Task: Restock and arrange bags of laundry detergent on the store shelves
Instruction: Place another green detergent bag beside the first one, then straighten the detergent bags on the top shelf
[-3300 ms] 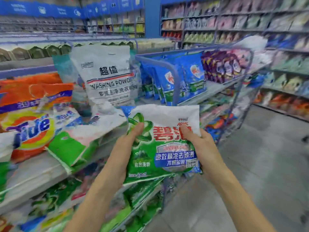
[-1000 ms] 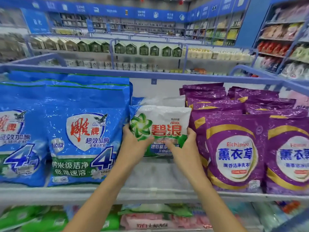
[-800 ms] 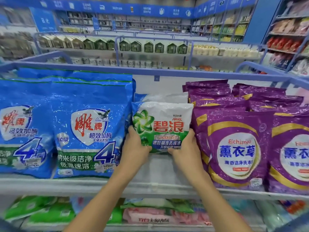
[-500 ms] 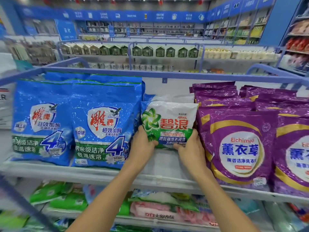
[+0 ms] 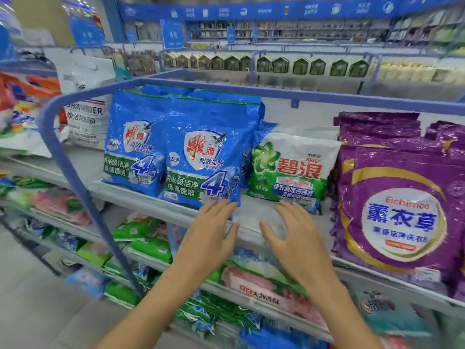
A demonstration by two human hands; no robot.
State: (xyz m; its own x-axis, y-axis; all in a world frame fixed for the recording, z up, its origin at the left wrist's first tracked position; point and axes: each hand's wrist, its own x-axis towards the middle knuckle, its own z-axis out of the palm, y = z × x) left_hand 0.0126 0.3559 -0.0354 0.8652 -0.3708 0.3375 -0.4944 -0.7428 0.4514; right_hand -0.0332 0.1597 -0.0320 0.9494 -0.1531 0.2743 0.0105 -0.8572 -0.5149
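Detergent bags crowd the top shelf (image 5: 251, 217), and both hands are off them, fingers spread and holding nothing. Big purple lavender bags (image 5: 402, 215) stand to the right of the right hand (image 5: 299, 245). The blue bags (image 5: 201, 159) stand just above the left hand (image 5: 208, 238). The green-and-white Ariel bag (image 5: 292, 167) sits upright on the shelf just beyond the right fingertips, wedged between the two. My read is that it's placed, so now it's about checking: label square to the aisle, base flat, not slumping on a neighbour. A light nudge at its lower corners would do it. Hard to call whether the left fingertips touch the blue bag's bottom corner. Behind the Ariel bag only a white top edge shows, and the lower shelves are a blur.
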